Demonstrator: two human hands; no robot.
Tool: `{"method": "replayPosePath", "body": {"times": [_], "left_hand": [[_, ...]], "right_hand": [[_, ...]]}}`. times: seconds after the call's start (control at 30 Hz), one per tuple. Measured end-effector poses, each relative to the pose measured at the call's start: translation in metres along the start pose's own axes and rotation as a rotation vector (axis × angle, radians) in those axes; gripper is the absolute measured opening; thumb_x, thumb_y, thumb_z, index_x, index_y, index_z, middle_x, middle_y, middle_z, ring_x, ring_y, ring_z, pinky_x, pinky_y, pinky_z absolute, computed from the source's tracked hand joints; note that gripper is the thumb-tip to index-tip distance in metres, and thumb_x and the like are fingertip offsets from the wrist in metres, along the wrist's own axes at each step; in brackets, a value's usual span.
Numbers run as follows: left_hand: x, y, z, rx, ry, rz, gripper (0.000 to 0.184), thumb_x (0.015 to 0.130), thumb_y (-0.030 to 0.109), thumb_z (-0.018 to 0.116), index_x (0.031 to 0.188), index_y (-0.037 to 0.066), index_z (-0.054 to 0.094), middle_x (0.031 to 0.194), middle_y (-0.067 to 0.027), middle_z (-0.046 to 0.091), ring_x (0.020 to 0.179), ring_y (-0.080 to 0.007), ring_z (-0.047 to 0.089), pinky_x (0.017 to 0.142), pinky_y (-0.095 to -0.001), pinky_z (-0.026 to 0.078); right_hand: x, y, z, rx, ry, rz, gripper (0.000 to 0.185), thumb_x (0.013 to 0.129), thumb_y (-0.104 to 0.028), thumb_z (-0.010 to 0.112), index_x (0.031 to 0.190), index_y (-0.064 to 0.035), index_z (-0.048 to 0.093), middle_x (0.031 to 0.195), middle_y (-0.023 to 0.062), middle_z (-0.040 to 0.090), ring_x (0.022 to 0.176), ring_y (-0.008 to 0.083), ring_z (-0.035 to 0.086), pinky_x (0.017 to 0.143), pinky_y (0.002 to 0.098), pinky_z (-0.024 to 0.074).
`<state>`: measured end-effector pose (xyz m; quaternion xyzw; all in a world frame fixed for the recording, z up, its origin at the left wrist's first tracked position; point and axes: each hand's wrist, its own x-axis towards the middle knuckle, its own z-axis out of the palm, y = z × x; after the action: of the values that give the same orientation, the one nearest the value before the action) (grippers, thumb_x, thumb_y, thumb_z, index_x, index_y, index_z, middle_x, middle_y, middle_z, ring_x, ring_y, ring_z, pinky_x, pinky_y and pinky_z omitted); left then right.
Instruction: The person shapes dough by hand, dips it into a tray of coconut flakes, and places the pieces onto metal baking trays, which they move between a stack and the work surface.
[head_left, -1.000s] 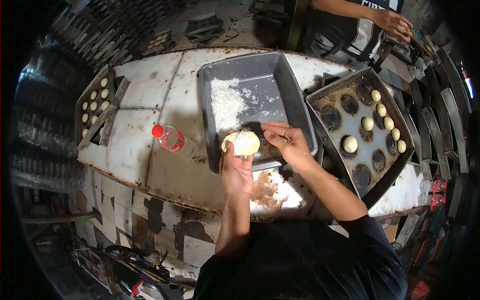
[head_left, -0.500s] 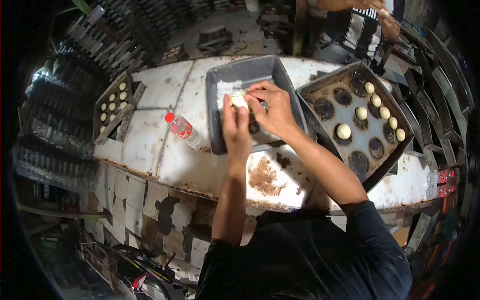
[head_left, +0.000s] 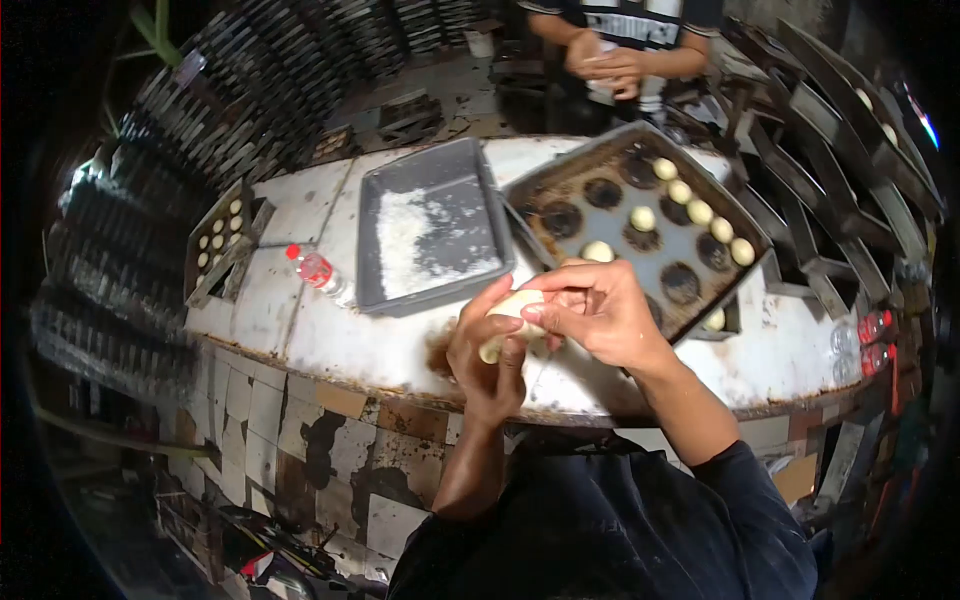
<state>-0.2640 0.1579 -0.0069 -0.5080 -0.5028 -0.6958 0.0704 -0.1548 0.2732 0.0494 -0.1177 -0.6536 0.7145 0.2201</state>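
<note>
A pale piece of dough (head_left: 512, 318) is held between my two hands above the table's front part. My left hand (head_left: 488, 355) wraps round it from the left and below. The fingers of my right hand (head_left: 600, 308) pinch its upper right edge. To the left behind my hands lies a grey tub (head_left: 487, 225) with white shredded or crumbly filling (head_left: 405, 235) in it. On the right a dark baking tray (head_left: 600, 222) bears several round dough balls (head_left: 700, 212), mostly along its right side.
A red-capped bottle (head_left: 315, 268) stands left of the tub. Another tray (head_left: 222, 262) of dough balls lies at the far left. Across the table a person's hands (head_left: 610, 70) are together. Two bottles (head_left: 862, 345) and metal trays (head_left: 800, 190) are at the right.
My hands have moved from over the tub to the table's front edge, nearer the baking tray, with the dough. The dough is now folded into a thicker lump. The view has turned right.
</note>
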Motion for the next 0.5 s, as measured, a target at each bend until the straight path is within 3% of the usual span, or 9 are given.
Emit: {"method": "replayPosePath", "body": {"times": [0.07, 0.13, 0.23, 0.27, 0.33, 0.37, 0.4, 0.47, 0.5], "left_hand": [[-0.013, 0.015, 0.034, 0.282, -0.024, 0.185, 0.024, 0.096, 0.019, 0.06, 0.115, 0.003, 0.06, 0.116, -0.0238, 0.06, 0.101, -0.0361, 0.064, 0.085, -0.0404, 0.053], [-0.035, 0.035, 0.062, 0.468, -0.028, 0.194, 0.038, 0.092, 0.011, 0.064, 0.129, 0.007, 0.058, 0.12, -0.0205, 0.054, 0.097, -0.0307, 0.062, 0.083, -0.037, 0.053], [-0.063, 0.067, 0.095, 0.435, -0.172, 0.057, 0.074, 0.075, 0.007, 0.08, 0.142, 0.008, 0.048, 0.128, -0.0147, 0.041, 0.111, -0.027, 0.054, 0.087, -0.0378, 0.051], [-0.07, 0.079, 0.109, 0.427, -0.19, 0.048, 0.074, 0.075, 0.007, 0.08, 0.142, 0.008, 0.048, 0.128, -0.0147, 0.041, 0.111, -0.027, 0.054, 0.087, -0.0378, 0.051], [-0.072, 0.108, 0.145, -0.283, 0.066, -0.266, 0.068, 0.084, 0.011, 0.069, 0.143, -0.002, 0.038, 0.123, -0.0135, 0.045, 0.11, -0.0245, 0.055, 0.093, -0.0367, 0.049], [-0.076, 0.108, 0.137, -0.343, -0.097, -0.415, 0.066, 0.091, 0.025, 0.062, 0.143, -0.005, 0.033, 0.124, -0.0138, 0.044, 0.114, -0.0269, 0.053, 0.097, -0.0359, 0.045], [-0.076, 0.112, 0.141, -0.747, -0.121, -0.443, 0.057, 0.099, 0.04, 0.05, 0.135, -0.003, 0.043, 0.121, -0.0145, 0.045, 0.114, -0.0294, 0.052, 0.099, -0.0385, 0.043], [-0.092, 0.107, 0.144, -0.667, -0.105, -0.509, 0.063, 0.092, 0.06, 0.049, 0.118, 0.003, 0.056, 0.119, -0.0176, 0.042, 0.11, -0.0264, 0.047, 0.098, -0.0409, 0.042], [-0.09, 0.11, 0.146, -0.658, -0.109, -0.518, 0.063, 0.092, 0.06, 0.049, 0.118, 0.003, 0.056, 0.119, -0.0176, 0.042, 0.11, -0.0264, 0.047, 0.098, -0.0409, 0.042]], "right_hand": [[-0.035, 0.004, -0.021, -0.007, 0.132, -0.329, 0.022, 0.084, 0.004, 0.072, 0.106, 0.0034, 0.07, 0.095, 0.0107, 0.065, 0.072, 0.0066, 0.063, 0.053, 0.0192, 0.0487], [-0.072, -0.017, -0.042, -0.417, 0.096, -0.553, 0.032, 0.076, -0.002, 0.08, 0.105, 0.0043, 0.068, 0.098, 0.0124, 0.062, 0.078, 0.0184, 0.066, 0.064, 0.0286, 0.0539], [-0.122, -0.024, -0.063, -0.637, 0.155, -0.577, 0.036, 0.073, -0.006, 0.08, 0.105, 0.001, 0.066, 0.093, 0.0126, 0.063, 0.075, 0.0267, 0.065, 0.067, 0.0315, 0.0535], [-0.133, -0.018, -0.073, -0.634, 0.17, -0.562, 0.036, 0.073, -0.006, 0.08, 0.105, 0.001, 0.066, 0.093, 0.0126, 0.063, 0.075, 0.0267, 0.065, 0.067, 0.0315, 0.0535], [-0.147, -0.019, -0.095, -0.654, 0.232, -0.818, 0.032, 0.074, -0.007, 0.08, 0.103, -0.0013, 0.068, 0.087, 0.0115, 0.064, 0.073, 0.0249, 0.065, 0.066, 0.0314, 0.0533], [-0.157, -0.026, -0.102, -0.657, 0.24, -0.81, 0.028, 0.075, -0.008, 0.08, 0.1, -0.0028, 0.069, 0.085, 0.0097, 0.066, 0.072, 0.0215, 0.066, 0.065, 0.0315, 0.0534], [-0.166, -0.034, -0.109, -0.654, 0.246, -0.805, 0.028, 0.075, -0.008, 0.08, 0.1, -0.0028, 0.069, 0.085, 0.0097, 0.066, 0.072, 0.0215, 0.066, 0.065, 0.0315, 0.0534], [-0.183, -0.046, -0.119, -0.51, 0.279, -0.659, 0.023, 0.076, -0.007, 0.08, 0.097, -0.0029, 0.071, 0.088, 0.0084, 0.068, 0.073, 0.0168, 0.066, 0.062, 0.0292, 0.0525], [-0.193, -0.056, -0.118, -0.425, 0.268, -0.405, 0.022, 0.076, -0.008, 0.081, 0.095, -0.0027, 0.072, 0.09, 0.0078, 0.069, 0.077, 0.0146, 0.068, 0.064, 0.0272, 0.0541]]}}
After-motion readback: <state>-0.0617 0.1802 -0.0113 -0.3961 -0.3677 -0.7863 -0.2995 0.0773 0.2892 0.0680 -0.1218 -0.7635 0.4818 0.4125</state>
